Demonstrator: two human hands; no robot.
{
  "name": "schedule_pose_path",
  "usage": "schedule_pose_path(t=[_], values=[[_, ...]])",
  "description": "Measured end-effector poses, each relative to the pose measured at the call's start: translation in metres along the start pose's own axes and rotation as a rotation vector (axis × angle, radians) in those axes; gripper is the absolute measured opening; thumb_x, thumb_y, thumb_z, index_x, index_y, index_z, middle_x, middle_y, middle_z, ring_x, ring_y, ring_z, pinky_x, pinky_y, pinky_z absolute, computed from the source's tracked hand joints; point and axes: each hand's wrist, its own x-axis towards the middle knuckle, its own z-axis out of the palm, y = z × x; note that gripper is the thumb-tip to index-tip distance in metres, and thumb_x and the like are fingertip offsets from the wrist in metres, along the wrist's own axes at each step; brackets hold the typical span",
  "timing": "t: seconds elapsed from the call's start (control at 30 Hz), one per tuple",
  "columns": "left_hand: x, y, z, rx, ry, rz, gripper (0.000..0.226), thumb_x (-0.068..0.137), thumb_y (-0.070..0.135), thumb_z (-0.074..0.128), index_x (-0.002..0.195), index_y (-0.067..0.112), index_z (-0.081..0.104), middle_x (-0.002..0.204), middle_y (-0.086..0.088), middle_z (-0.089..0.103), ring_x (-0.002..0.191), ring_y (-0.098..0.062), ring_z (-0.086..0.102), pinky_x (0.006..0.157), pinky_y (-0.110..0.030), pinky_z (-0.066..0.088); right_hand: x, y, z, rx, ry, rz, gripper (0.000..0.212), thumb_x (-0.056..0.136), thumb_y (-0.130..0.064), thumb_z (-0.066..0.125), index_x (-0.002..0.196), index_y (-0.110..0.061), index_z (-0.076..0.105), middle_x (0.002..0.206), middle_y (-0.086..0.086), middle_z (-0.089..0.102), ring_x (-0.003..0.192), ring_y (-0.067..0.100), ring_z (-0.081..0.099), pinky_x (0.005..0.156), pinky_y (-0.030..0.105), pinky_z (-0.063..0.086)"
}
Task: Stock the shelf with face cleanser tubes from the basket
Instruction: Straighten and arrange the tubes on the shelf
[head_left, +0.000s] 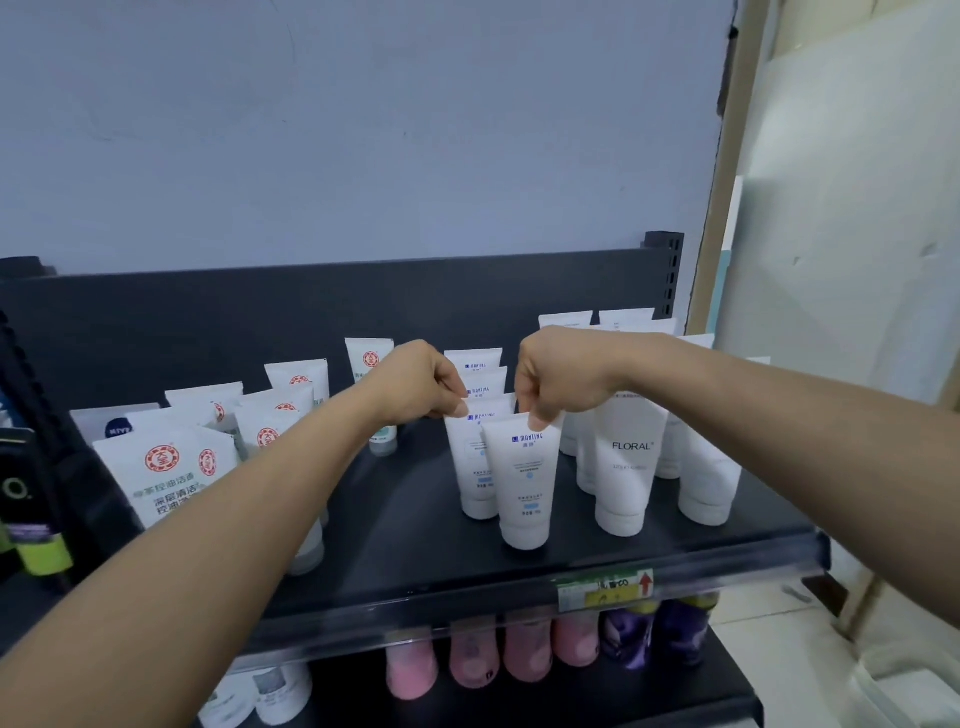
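White Manting cleanser tubes stand cap-down in a row on the black shelf (415, 525), and I use the front tube (524, 480) of this row as the landmark. Its flat crimped top is pinched by the right hand (558, 376); the thumb and fingers are closed on the top edge. Just behind the front tube and a little to its left stands the second Manting tube (470, 467), touching it or nearly so. The left hand (421, 382) holds the top of this second tube, with fingertips pressed together on the crimp. Two more Manting tubes (480, 371) stand further behind, in the same line.

To the right of the front tube stands a group of white Floral tubes (631, 467), near but apart from it. To its left, well apart, stands a group of white tubes with a red round logo (166, 478), partly hidden by the left forearm. Below the front tube, under the shelf edge with a price label (605, 590), pink tubes (472, 654) and purple tubes (660, 631) are on the lower shelf. The basket is not visible.
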Motion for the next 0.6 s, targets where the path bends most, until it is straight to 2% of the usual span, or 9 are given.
schedule_pose_path(t=[0.13,0.3,0.37,0.5,0.6], values=[[-0.008,-0.005,-0.007,-0.049,-0.01,-0.007,0.014,0.076,0.0,0.073,0.09,0.002,0.07,0.063,-0.002,0.062,0.044,0.002,0.057,0.045,-0.003,0.042,0.0,-0.005,0.003,0.035,-0.002,0.009,0.015,0.08,-0.018,0.072,0.094,-0.013,0.071,0.1,-0.001,0.067,0.088,0.016,0.059,0.076,0.025,0.046],[-0.019,-0.006,-0.015,-0.059,0.07,-0.022,0.01,0.078,0.003,0.07,0.086,0.008,0.07,0.067,-0.003,0.064,0.054,-0.006,0.057,0.047,-0.003,0.043,0.002,-0.01,0.007,0.035,-0.012,-0.011,0.019,0.079,-0.018,0.072,0.097,-0.011,0.071,0.108,0.002,0.07,0.1,0.02,0.064,0.085,0.03,0.051],[-0.023,-0.004,-0.018,-0.039,0.11,-0.026,0.009,0.08,0.003,0.067,0.085,0.011,0.07,0.067,-0.003,0.063,0.058,-0.009,0.056,0.051,-0.007,0.045,0.004,-0.011,0.008,0.036,-0.019,-0.024,0.02,0.079,-0.018,0.073,0.098,-0.012,0.072,0.109,0.002,0.07,0.1,0.02,0.064,0.087,0.031,0.052],[-0.032,-0.001,-0.02,-0.029,0.178,-0.046,0.012,0.081,0.006,0.066,0.091,0.01,0.071,0.076,-0.008,0.067,0.065,-0.012,0.058,0.061,-0.019,0.045,0.006,-0.011,0.008,0.064,-0.029,-0.043,0.021,0.079,-0.016,0.073,0.099,-0.01,0.072,0.108,0.003,0.07,0.097,0.019,0.064,0.085,0.03,0.052],[-0.039,0.003,-0.024,-0.037,0.224,-0.053,0.01,0.081,0.006,0.066,0.088,0.011,0.071,0.079,-0.008,0.069,0.076,-0.016,0.063,0.073,-0.024,0.052,0.007,-0.008,0.007,0.048,-0.073,-0.074,0.013,0.078,-0.017,0.073,0.089,-0.012,0.073,0.1,0.003,0.072,0.082,0.013,0.063,0.075,0.026,0.052]])
